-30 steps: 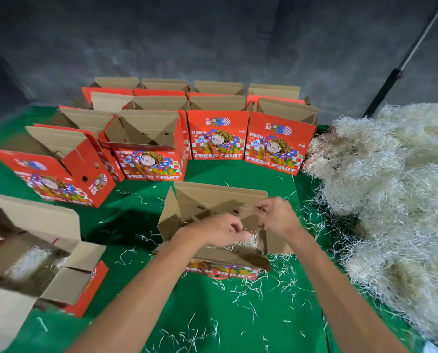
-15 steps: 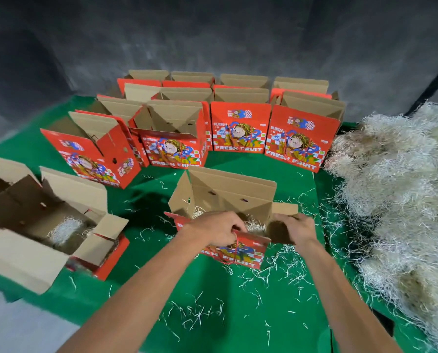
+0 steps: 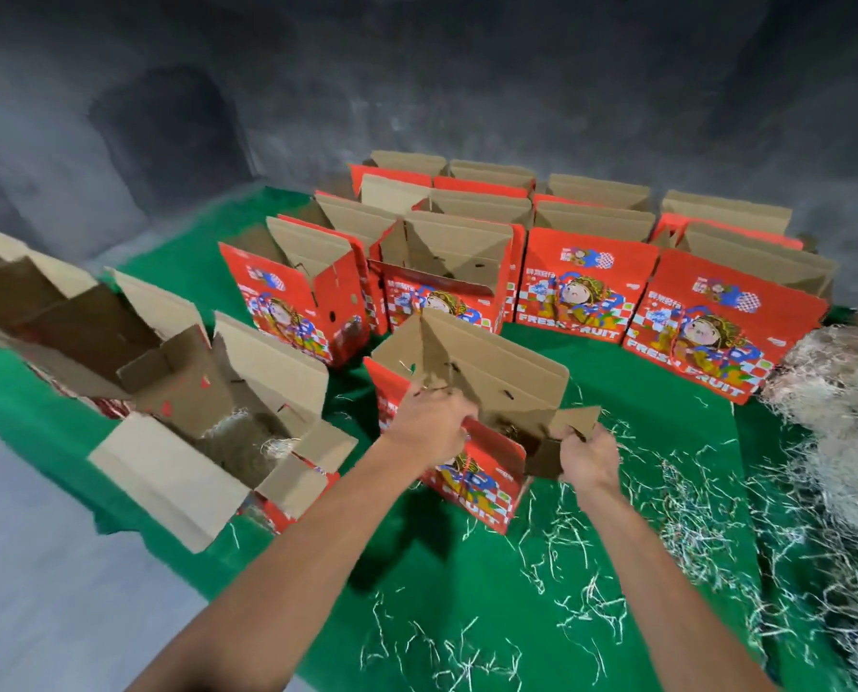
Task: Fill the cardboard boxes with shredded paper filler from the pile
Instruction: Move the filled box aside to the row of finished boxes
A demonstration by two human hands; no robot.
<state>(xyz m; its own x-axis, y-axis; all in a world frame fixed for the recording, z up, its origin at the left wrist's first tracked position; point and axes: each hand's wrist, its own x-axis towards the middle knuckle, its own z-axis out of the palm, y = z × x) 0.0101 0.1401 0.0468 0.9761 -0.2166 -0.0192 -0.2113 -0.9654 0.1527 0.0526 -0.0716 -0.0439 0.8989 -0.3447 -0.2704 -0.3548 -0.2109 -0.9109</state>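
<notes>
A red printed cardboard box (image 3: 486, 484) with brown flaps up stands tilted on the green cloth in front of me. My left hand (image 3: 429, 427) grips its near left rim. My right hand (image 3: 589, 457) holds its right side flap. A little shredded paper shows inside the box. The pale shredded paper pile (image 3: 846, 417) lies along the right edge. An open box (image 3: 227, 432) at the left holds some shreds at its bottom.
Several upright red boxes (image 3: 586, 287) with open tops stand in rows at the back. Loose shreds (image 3: 591, 566) are scattered over the green cloth (image 3: 417, 591). The table's left edge drops to a grey floor (image 3: 27, 566). A dark wall rises behind.
My view has swung left, so the pile slid toward the right edge. The box in my hands has lifted and shifted left, with its flaps spread open.
</notes>
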